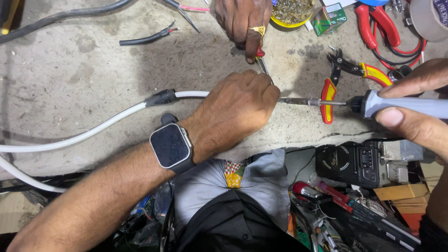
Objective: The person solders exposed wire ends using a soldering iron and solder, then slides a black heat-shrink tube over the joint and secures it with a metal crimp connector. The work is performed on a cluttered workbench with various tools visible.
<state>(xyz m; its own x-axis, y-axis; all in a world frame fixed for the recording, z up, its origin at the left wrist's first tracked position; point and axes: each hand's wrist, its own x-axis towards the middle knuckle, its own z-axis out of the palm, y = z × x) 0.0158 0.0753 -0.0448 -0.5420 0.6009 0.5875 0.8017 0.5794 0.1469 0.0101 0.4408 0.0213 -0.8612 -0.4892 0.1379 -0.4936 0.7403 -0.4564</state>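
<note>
Two hands of the wearer meet along one horizontal line on the worktop. Left hand is closed in a fist over the end of the white cable, which runs leftward. Right hand pinches the soldering iron; its long axis points left, tip at the fist. Beyond, another person's hand holds a small red-handled tool. Farther right: red-yellow pliers, a small green box.
</note>
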